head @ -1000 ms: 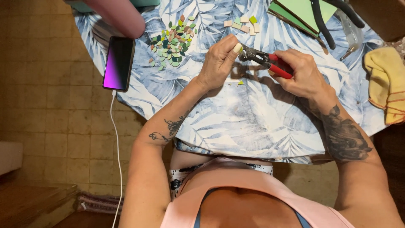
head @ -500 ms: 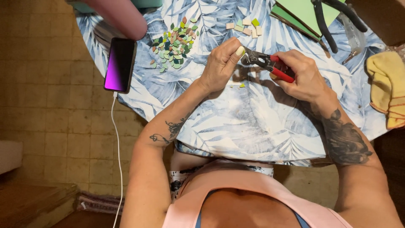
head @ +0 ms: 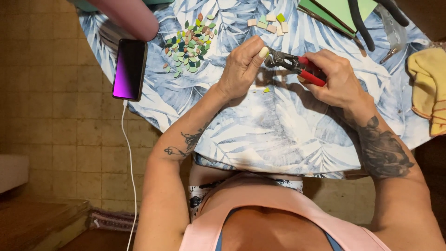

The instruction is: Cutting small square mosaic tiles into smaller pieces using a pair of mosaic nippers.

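A: What differs from 1 second ago?

B: Very little. The right hand (head: 337,79) stays clenched on the red handles of the nippers (head: 292,62). The left hand (head: 241,67) stays pinched at the jaws, on a small piece I cannot make out. Both sit slightly lower in view, most likely from camera movement.

A: Meaning for the work?

B: By my judgement, cutting is in progress. 1 green chip (head: 266,90) lies on the cloth (head: 278,135) just below the hands.

A: Edges and free room?

B: The hands work mid-table. The tile pile (head: 190,46) lies left of them, the square tiles (head: 269,23) toward the far edge. The phone (head: 129,69) overhangs the left edge. The yellow cloth (head: 429,88) lies at the right edge. The near half is open.
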